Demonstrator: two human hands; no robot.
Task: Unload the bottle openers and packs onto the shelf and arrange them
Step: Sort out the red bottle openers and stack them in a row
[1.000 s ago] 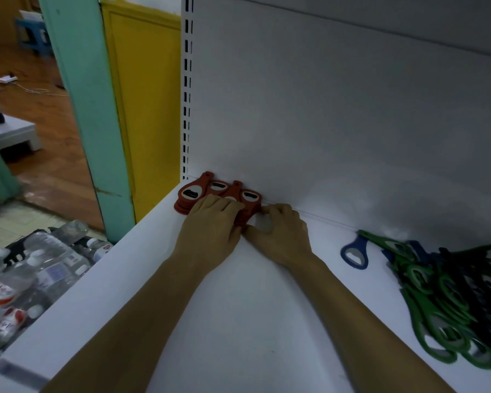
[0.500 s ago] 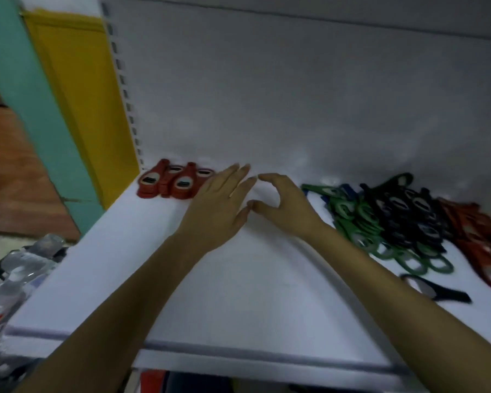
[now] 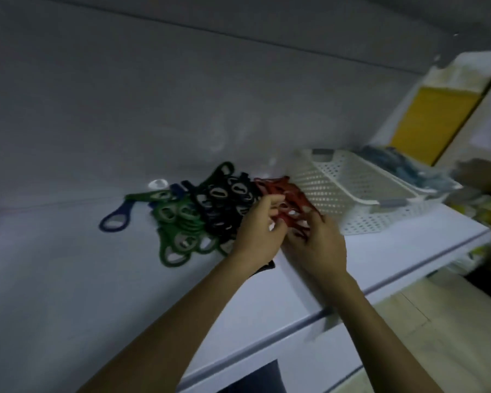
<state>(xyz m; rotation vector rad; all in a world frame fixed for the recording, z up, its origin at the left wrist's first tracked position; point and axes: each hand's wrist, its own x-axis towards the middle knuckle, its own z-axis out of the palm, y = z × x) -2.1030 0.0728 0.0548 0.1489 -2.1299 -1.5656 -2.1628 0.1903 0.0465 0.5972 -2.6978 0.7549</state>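
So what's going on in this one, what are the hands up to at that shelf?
A person is sorting bottle openers on a white shelf. Both hands are at the red openers, right beside a white basket. The left hand pinches some; the right hand has its fingers among them, its grip blurred. Green openers, black openers and a blue opener lie further left.

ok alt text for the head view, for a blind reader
A person's left hand and right hand handle red bottle openers on a white shelf, beside black openers, green openers and a blue opener. A white perforated basket stands just right.
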